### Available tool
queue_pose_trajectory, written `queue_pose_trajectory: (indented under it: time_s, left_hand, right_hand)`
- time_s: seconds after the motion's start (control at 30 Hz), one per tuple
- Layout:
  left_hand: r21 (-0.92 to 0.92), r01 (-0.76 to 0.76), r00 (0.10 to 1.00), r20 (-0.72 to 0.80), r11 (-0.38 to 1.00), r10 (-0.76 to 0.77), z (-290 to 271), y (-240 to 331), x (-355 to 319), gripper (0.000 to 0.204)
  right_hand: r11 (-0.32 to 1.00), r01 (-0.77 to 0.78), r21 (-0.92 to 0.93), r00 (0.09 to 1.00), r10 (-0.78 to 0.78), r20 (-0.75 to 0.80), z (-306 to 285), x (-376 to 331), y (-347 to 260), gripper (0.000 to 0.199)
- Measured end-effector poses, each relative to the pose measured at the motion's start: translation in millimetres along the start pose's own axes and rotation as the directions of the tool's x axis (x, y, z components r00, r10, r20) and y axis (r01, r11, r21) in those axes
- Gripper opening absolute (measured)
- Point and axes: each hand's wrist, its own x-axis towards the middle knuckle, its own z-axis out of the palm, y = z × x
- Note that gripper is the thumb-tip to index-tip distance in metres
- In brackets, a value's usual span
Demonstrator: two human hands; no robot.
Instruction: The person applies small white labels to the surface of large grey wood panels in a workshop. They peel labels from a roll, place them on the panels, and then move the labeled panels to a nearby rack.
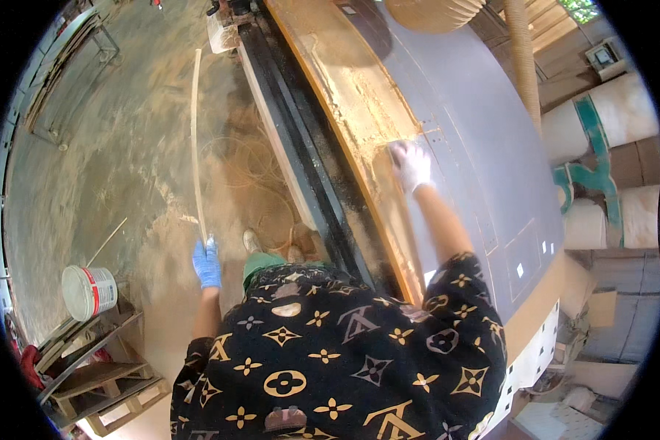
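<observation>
My left hand (pixel 207 262), in a blue glove, is closed round the near end of a long thin wooden strip (pixel 195 139). The strip reaches away from me over the floor, beside the machine. My right hand (pixel 412 164), in a whitish glove, rests at the left side of a large grey panel (pixel 484 147). Its fingers are curled, and what they hold, if anything, is hidden. Just beyond that hand, a band of sawdust (pixel 370 103) covers the strip between the panel and the machine's wooden edge (pixel 378 202).
A dark metal rail (pixel 301 147) runs along the machine's left side. A white bucket (pixel 88 292) stands at the lower left above wooden pallets (pixel 106 378). A rack (pixel 70 70) is at the far left. Ribbed hose (pixel 521 59) and pale dust bags (pixel 631 110) are on the right.
</observation>
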Motion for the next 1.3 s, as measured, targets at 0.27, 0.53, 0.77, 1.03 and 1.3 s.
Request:
queue_pose_trajectory:
  time_s: [0.27,0.53,0.77,1.03,1.3]
  left_hand:
    - [-0.124,0.096,0.991,-0.085,0.988,-0.107,-11,-30,-9,0.020]
    - [0.243,0.209,0.944,-0.304,0.947,-0.130,-51,-102,14,0.021]
    - [-0.316,0.323,0.817,-0.383,0.892,-0.432,-172,-116,2,0.037]
    - [-0.242,0.412,0.523,-0.726,0.879,-0.446,-391,-145,-31,0.030]
    - [-0.437,0.167,0.403,-0.788,0.884,-0.466,-567,-176,32,0.022]
  right_hand:
    - [0.830,-0.460,0.316,0.887,0.448,0.114,27,-128,-2,0.053]
    - [0.853,-0.137,0.504,0.935,0.279,-0.218,-25,-75,-54,0.057]
    - [0.714,0.285,0.640,0.957,-0.247,-0.152,-89,45,-272,0.082]
    - [0.512,0.632,0.582,0.692,-0.710,-0.128,-90,42,-610,0.077]
    - [0.659,0.474,0.584,0.674,-0.699,0.241,-65,52,-741,0.062]
